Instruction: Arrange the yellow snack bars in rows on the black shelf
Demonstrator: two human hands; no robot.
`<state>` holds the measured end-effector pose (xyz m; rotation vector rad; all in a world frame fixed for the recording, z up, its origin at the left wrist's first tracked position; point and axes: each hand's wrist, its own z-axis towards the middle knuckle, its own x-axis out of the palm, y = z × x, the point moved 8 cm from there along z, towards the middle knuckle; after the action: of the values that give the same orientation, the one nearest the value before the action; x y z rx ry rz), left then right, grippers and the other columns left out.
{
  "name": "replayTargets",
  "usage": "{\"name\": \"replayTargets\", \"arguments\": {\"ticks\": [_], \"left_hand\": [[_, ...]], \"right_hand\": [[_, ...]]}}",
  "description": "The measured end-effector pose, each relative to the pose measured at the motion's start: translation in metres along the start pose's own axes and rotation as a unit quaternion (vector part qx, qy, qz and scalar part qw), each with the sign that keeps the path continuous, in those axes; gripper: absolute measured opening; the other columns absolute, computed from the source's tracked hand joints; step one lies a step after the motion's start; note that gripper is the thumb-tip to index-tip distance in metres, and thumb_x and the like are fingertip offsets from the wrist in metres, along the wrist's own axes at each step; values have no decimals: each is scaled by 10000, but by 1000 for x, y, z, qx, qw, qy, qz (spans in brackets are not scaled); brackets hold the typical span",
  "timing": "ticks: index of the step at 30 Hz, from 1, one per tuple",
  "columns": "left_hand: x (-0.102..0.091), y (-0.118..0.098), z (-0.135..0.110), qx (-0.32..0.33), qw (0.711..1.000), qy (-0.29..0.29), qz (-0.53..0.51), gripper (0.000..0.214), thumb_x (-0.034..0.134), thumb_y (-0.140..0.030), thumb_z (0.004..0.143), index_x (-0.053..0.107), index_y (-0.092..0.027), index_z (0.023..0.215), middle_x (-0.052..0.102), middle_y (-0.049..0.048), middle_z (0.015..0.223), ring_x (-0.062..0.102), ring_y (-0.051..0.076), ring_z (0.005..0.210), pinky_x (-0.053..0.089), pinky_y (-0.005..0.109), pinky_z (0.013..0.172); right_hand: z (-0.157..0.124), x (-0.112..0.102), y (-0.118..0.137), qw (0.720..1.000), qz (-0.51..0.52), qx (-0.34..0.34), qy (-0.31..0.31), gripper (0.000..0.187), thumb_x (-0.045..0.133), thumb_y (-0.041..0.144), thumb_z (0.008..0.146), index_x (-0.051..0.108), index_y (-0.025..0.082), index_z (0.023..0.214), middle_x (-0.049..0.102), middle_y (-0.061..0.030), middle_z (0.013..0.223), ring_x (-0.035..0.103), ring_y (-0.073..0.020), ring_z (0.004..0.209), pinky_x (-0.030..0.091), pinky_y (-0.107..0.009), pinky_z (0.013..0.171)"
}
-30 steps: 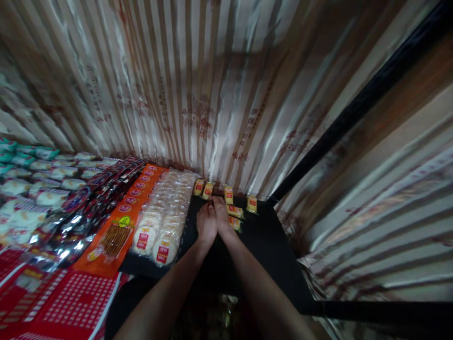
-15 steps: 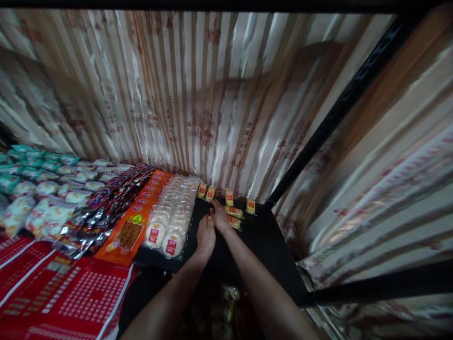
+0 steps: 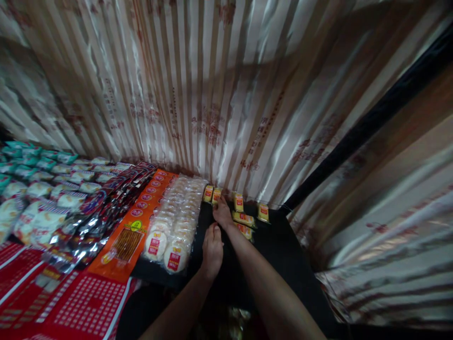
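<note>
My right hand [image 3: 222, 213] reaches forward to the back of the black shelf [image 3: 233, 278]. Its fingertips are on the near end of a small yellow snack packet [image 3: 216, 195], which stands beside another yellow packet [image 3: 208, 193]. Just behind and left of it is my left hand [image 3: 213, 246], fingers drawn together; anything inside them is hidden. To the right of my right hand, more yellow packets lie loose: an upright packet [image 3: 238, 202], a sideways packet [image 3: 243, 219], a packet partly behind my wrist [image 3: 245, 231], and one near the corner [image 3: 263, 212].
On the left run two rows of round white crackers [image 3: 176, 252] in clear wrap, orange snack bags [image 3: 128, 243], dark shiny packets [image 3: 97, 215], and white and green packets [image 3: 42, 189]. Striped sheeting [image 3: 212, 94] hangs behind. A black post [image 3: 339, 160] slants up at the right.
The view has tilted down and shifted slightly. My left hand has drawn back a little from my right, which stays at the packets by the back edge.
</note>
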<state>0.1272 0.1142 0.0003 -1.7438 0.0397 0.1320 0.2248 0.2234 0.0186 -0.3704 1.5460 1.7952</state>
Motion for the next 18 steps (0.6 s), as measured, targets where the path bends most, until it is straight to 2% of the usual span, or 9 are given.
{"name": "replayTargets", "arguments": {"ticks": [2, 6, 9, 14, 18], "left_hand": [[3, -1, -3, -23, 999, 18, -29, 449, 258, -323, 876, 470, -105, 1207, 497, 157, 1260, 575, 197, 1003, 540, 266, 662], [4, -8, -8, -8, 998, 34, -44, 451, 268, -321, 872, 465, -104, 1215, 502, 147, 1253, 549, 197, 1046, 536, 252, 667], [3, -9, -13, -5, 998, 31, -45, 436, 266, -320, 871, 487, -124, 1193, 513, 135, 1247, 553, 192, 1038, 534, 245, 656], [-3, -7, -31, -12, 999, 25, -39, 366, 337, -246, 823, 540, -137, 1107, 555, 127, 1179, 586, 169, 941, 516, 242, 667], [-13, -5, -71, 25, 997, 54, -53, 307, 343, -245, 795, 604, -147, 923, 638, 93, 960, 597, 161, 852, 488, 240, 663]], "right_hand": [[2, 0, 2, 1000, 5, -6, -1, 452, 445, 66, 672, 574, 80, 1104, 541, -142, 1223, 401, -213, 1238, 303, -346, 1060], [2, 0, 3, 1000, 4, -11, 4, 428, 469, 97, 679, 584, 117, 1091, 525, -110, 1246, 398, -204, 1238, 292, -334, 1064], [-2, -6, 3, 1000, -13, 0, -2, 420, 475, 96, 678, 595, 107, 1080, 475, -118, 1298, 362, -218, 1266, 285, -337, 1067], [-21, -32, 17, 999, -17, -27, -44, 373, 429, 102, 722, 615, 113, 1045, 474, -120, 1299, 370, -210, 1259, 291, -351, 1059], [-47, -60, 26, 996, 18, -56, -66, 343, 418, 136, 741, 623, 174, 1013, 578, -85, 1167, 474, -204, 1162, 351, -392, 1012]]}}
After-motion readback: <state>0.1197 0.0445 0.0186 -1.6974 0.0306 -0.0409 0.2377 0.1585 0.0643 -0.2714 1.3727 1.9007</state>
